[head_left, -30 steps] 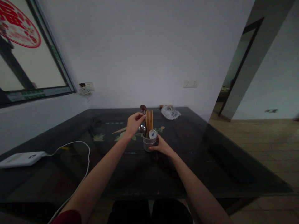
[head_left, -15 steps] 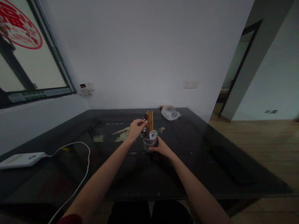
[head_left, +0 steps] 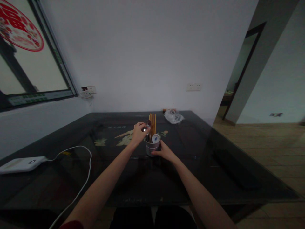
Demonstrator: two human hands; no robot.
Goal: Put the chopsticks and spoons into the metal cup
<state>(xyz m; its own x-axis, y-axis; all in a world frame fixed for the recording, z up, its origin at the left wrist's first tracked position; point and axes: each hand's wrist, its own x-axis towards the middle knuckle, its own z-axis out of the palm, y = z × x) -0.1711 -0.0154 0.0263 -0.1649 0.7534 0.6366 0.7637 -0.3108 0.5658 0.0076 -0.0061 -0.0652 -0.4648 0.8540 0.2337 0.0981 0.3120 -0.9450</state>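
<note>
A grey utensil holder (head_left: 150,147) stands upright on the dark tabletop in front of me. My right hand (head_left: 165,150) is closed around its right side. Wooden chopsticks (head_left: 152,123) rise from the holder, and a white piece with a blue mark (head_left: 156,138), perhaps a ceramic spoon, leans at its front. At the holder's upper left, my left hand (head_left: 138,132) pinches a metal spoon (head_left: 144,128). Close by its fingertips is the dark, shiny bowl of another spoon (head_left: 148,123). The lower ends of the utensils are hidden inside the holder.
A crumpled clear plastic bag (head_left: 173,116) lies near the wall. On the left are a white power bank (head_left: 22,164) and its white cable (head_left: 90,162). A dark flat object (head_left: 235,168) rests at the right. The near edge of the table (head_left: 143,202) is above my lap.
My left hand has shifted slightly, and a shiny spoon bowl now shows at its fingers, higher than before. My right hand stays around the holder.
</note>
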